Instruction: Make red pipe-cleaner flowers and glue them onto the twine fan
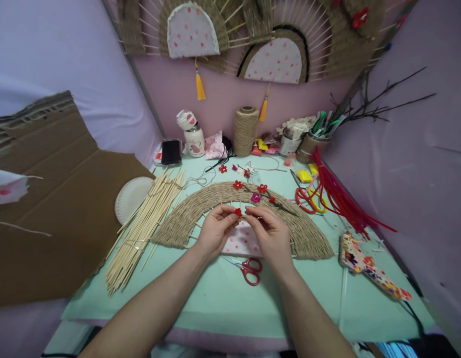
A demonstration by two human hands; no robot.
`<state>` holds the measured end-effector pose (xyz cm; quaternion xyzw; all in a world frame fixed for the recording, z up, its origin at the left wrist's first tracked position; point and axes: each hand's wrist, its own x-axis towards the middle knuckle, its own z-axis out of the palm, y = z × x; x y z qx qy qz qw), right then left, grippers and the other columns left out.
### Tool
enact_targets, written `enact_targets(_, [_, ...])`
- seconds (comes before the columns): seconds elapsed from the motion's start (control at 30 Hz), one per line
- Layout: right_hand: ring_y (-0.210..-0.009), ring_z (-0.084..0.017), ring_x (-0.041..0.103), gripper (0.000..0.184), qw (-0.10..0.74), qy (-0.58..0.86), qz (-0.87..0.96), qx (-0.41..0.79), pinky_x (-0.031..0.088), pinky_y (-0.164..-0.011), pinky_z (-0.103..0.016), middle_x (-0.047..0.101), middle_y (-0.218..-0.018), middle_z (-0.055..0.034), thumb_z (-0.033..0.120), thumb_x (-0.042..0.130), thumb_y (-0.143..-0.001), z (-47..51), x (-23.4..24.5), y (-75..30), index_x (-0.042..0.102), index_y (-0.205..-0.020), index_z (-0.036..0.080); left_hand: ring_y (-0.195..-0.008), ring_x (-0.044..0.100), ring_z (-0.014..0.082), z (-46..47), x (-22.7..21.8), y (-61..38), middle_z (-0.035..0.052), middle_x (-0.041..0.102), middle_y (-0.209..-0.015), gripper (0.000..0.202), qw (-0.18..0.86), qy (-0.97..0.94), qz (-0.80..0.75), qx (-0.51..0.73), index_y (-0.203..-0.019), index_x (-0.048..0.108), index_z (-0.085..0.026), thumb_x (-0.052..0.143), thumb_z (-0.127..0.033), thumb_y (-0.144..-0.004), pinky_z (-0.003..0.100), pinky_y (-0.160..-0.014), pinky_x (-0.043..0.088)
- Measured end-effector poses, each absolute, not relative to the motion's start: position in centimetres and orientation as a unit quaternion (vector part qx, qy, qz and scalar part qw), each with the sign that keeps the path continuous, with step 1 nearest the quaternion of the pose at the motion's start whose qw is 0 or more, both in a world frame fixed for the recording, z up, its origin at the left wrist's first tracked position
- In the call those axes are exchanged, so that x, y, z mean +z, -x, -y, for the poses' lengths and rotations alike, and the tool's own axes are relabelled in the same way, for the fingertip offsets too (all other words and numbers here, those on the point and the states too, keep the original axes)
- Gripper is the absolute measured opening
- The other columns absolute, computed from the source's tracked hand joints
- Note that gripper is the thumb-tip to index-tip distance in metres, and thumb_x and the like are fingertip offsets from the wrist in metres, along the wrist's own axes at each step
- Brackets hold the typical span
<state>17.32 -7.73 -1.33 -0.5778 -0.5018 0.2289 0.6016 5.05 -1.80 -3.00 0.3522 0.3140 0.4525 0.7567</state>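
Observation:
My left hand (215, 229) pinches a small red flower (238, 212) between thumb and fingertips, just above the lower edge of a jute-woven arch (200, 209) lying flat on the mint table. My right hand (269, 233) is closed in a pinch right beside it, fingertips almost touching the flower; whether it holds anything is hidden. Three more small flowers, red (237, 185), red (262, 188) and pink (255, 197), sit on the arch along a dark twig (278, 204). A spotted fabric half-circle (240, 242) fills the arch's centre under my hands.
Red scissors (248, 268) lie near my wrists. A bundle of bamboo skewers (144, 228) and a paper plate (131, 198) lie left, cardboard (58, 209) beyond. Right: red pipe cleaners (338, 199), a patterned glue gun (368, 266). A twine spool (245, 130) stands at the back.

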Motion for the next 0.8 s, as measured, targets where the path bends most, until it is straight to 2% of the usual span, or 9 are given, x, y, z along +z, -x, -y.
enact_targets(0.23, [-0.088, -0.018, 0.061, 0.014, 0.574, 0.570, 0.547, 0.217, 0.051, -0.071, -0.032, 0.064, -0.097, -0.0059, 0.023, 0.059, -0.085, 7.8, -1.5, -16.9, 0.069, -0.095, 0.023, -0.070, 0.060, 0.0087, 2.0, -3.1, -5.3, -0.0007, 0.066, -0.071, 0.020, 0.768, -0.353, -0.294, 0.446, -0.073, 0.065, -0.016, 0.080, -0.021, -0.062, 0.021, -0.071, 0.047])
enact_targets(0.33, [-0.091, -0.020, 0.060, 0.011, 0.567, 0.581, 0.560, 0.165, 0.051, -0.073, -0.033, 0.064, -0.094, -0.0063, 0.023, 0.058, -0.086, 7.8, -1.7, -16.9, 0.067, -0.091, 0.022, -0.072, 0.060, 0.0104, 2.0, -2.9, -5.2, 0.0009, 0.066, -0.075, 0.018, 0.742, -0.397, -0.321, 0.435, -0.077, 0.066, -0.016, 0.077, -0.023, -0.065, 0.023, -0.072, 0.048])
enact_targets(0.47, [-0.094, -0.021, 0.058, 0.012, 0.528, 0.606, 0.590, 0.074, 0.048, -0.080, -0.037, 0.064, -0.096, -0.0074, 0.019, 0.054, -0.087, 7.7, -2.1, -17.2, 0.063, -0.094, 0.021, -0.081, 0.062, 0.0139, 2.1, -2.6, -5.0, 0.0045, 0.066, -0.097, 0.025, 0.687, -0.470, -0.349, 0.430, -0.094, 0.066, -0.018, 0.071, -0.025, -0.070, 0.026, -0.075, 0.050])
enact_targets(0.53, [-0.093, -0.021, 0.058, 0.011, 0.498, 0.614, 0.610, 0.051, 0.047, -0.083, -0.038, 0.064, -0.095, -0.0076, 0.017, 0.053, -0.087, 7.6, -2.4, -17.3, 0.062, -0.094, 0.020, -0.080, 0.062, 0.0140, 2.1, -2.6, -5.0, 0.0044, 0.066, -0.095, 0.027, 0.662, -0.503, -0.354, 0.428, -0.096, 0.065, -0.018, 0.071, -0.025, -0.070, 0.026, -0.074, 0.050])
enact_targets(0.67, [-0.091, -0.020, 0.057, 0.010, 0.482, 0.611, 0.624, 0.079, 0.047, -0.081, -0.036, 0.064, -0.093, -0.0059, 0.017, 0.054, -0.087, 7.5, -2.5, -17.3, 0.061, -0.093, 0.021, -0.078, 0.061, 0.0133, 1.9, -2.8, -5.0, 0.0027, 0.066, -0.084, 0.019, 0.629, -0.526, -0.372, 0.435, -0.086, 0.066, -0.017, 0.071, -0.026, -0.071, 0.025, -0.074, 0.049])
enact_targets(0.8, [-0.085, -0.019, 0.059, 0.010, 0.510, 0.599, 0.600, 0.143, 0.049, -0.071, -0.032, 0.064, -0.092, -0.0050, 0.022, 0.056, -0.086, 7.5, -2.2, -17.4, 0.063, -0.094, 0.022, -0.080, 0.063, 0.0142, 1.6, -3.0, -4.9, 0.0032, 0.068, -0.085, 0.023, 0.646, -0.500, -0.367, 0.444, -0.089, 0.066, -0.017, 0.073, -0.027, -0.070, 0.026, -0.076, 0.049])
